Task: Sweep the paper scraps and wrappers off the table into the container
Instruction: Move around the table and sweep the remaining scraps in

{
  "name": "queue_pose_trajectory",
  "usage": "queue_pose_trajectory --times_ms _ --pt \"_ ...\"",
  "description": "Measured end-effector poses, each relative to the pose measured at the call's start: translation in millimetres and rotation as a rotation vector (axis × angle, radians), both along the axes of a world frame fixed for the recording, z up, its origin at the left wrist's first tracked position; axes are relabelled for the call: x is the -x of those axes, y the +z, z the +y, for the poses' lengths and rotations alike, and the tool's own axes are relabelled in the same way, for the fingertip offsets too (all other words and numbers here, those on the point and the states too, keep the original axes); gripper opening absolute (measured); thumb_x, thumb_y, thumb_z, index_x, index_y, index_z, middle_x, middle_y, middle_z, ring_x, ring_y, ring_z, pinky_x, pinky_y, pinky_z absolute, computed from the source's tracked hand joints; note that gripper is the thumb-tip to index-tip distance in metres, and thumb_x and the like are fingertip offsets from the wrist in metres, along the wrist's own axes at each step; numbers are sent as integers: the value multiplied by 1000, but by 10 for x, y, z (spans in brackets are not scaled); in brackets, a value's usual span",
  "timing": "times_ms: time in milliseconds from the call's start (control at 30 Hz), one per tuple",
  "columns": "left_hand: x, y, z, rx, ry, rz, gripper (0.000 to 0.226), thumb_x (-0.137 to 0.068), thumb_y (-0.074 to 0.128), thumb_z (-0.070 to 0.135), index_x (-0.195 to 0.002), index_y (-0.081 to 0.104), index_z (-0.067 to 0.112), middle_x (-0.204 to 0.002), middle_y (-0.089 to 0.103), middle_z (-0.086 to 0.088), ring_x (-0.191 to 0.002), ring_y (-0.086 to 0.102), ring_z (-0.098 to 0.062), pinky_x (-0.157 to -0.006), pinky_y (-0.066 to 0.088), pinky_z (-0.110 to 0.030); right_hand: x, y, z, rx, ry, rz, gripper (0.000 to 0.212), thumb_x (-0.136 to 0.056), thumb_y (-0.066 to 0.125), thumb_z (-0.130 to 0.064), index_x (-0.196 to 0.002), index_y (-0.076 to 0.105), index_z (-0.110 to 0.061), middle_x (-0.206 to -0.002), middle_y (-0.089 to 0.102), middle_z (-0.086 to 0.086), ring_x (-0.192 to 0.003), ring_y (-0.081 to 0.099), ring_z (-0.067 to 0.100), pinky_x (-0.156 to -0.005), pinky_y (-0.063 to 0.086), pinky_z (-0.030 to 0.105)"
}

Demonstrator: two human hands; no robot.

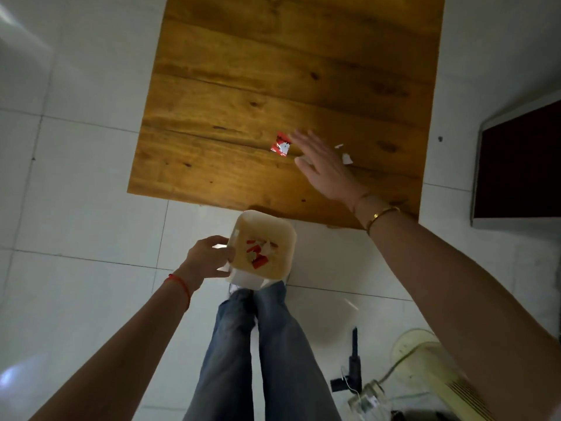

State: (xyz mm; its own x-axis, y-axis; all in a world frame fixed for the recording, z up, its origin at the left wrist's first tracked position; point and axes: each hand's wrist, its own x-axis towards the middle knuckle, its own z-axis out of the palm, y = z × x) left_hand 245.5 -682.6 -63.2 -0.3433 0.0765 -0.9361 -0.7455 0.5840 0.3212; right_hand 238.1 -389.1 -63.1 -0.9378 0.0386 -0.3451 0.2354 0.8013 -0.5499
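Translucent cream plastic forms the container [263, 244], a square tub with rounded corners. The left hand [209, 258] grips its left wall, fingers curled closed around the rim, and holds it just below the near edge of the table [212, 86]. A thin red string circles the left wrist. Inside the tub lie red wrappers and white paper scraps in a loose pile on the floor of the tub.

The right hand [321, 164] is flat and open, fingers extended and slightly spread, holding nothing. It sits over the tabletop near the near-right area; whether the palm touches the wood cannot be determined because of motion blur. A gold bangle [381, 217] rings the right wrist.

A red wrapper [280, 146], small, square and glossy with white print, lies on the wood just left of the right fingertips. Two white scraps [344, 154], torn and irregular, lie just right of the hand.

The table is rectangular, with a smooth orange-brown surface, dark grain lines and knots. Below it the floor [76, 177] is glossy white tile with thin grout lines. Blue denim legs stand beneath the tub.
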Motion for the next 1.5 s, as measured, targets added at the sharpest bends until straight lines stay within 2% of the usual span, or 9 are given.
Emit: queue_pose_trajectory --times_ms 200,500,733,900,1000,1133,1333,1433,1500 --pt "-70 -438 -85 53 42 19 20 -79 63 0 -89 65 17 -81 63 -6 -70 61 -18 -81 60 -43 174 -563 -78 -34 -20 -3 52 -106 29 -37 -156 18 -28 -165 10 -5 -153 1 20 -124 1 44" --pt "-115 -741 -42 16 61 15 28 -81 62 2 -106 65 12 -87 64 -5 -74 63 -17 -78 61 -40 109 -960 -136 -8 -90 -5 52 -106 23 -40 -156 17 -28 -165 9 -6 -153 -5 18 -123 -7 43" --pt "-113 -754 34 4 109 -16 25 -82 61 5 -105 62 16 -105 66 -15 -105 68 -37 -70 60 -35 -172 -994 -374 73 -14 43 50 -106 28 -35 -155 25 -23 -164 15 -3 -153 -1 20 -123 -6 39" --pt "-129 -777 48 10 108 -20 25 -82 62 8 -105 61 18 -115 67 -15 -104 68 -36 -75 61 -37 -559 -988 -623 115 82 13 52 -105 25 -41 -154 25 -23 -164 14 -4 -153 -4 16 -123 -9 36" --pt "-143 -796 41 12 116 -21 28 -81 63 8 -108 61 18 -117 66 -15 -104 69 -35 -71 61 -35 -759 -946 -796 143 129 9 55 -104 22 -45 -154 26 -22 -164 15 -3 -153 -3 15 -124 -7 38" --pt "-148 -812 44 11 117 -24 36 -79 63 9 -115 63 12 -117 67 -15 -102 70 -35 -70 62 -34 -1008 -888 -979 200 162 -26 51 -105 28 -40 -153 30 -23 -164 16 -4 -153 -3 10 -123 -8 31" --pt "-174 -797 42 -1 108 -3 34 -80 63 10 -114 62 13 -116 66 -20 -105 68 -38 -63 62 -30 -1258 -809 -1108 277 156 -111 51 -105 32 -37 -153 31 -18 -162 23 -3 -149 3 4 -123 4 28" --pt "-215 -761 48 5 101 8 29 -81 63 9 -109 63 14 -115 67 -22 -106 68 -38 -61 62 -29 -1327 -759 -1090 252 85 -82 53 -105 29 -41 -153 31 -20 -162 23 -4 -151 6 8 -123 11 32" --pt "-242 -748 59 3 100 0 32 -80 64 9 -112 63 14 -117 67 -22 -105 69 -38 -63 62 -31 -1332 -716 -1024 216 28 -32 54 -104 27 -41 -154 27 -20 -163 20 -4 -152 5 7 -123 8 31"
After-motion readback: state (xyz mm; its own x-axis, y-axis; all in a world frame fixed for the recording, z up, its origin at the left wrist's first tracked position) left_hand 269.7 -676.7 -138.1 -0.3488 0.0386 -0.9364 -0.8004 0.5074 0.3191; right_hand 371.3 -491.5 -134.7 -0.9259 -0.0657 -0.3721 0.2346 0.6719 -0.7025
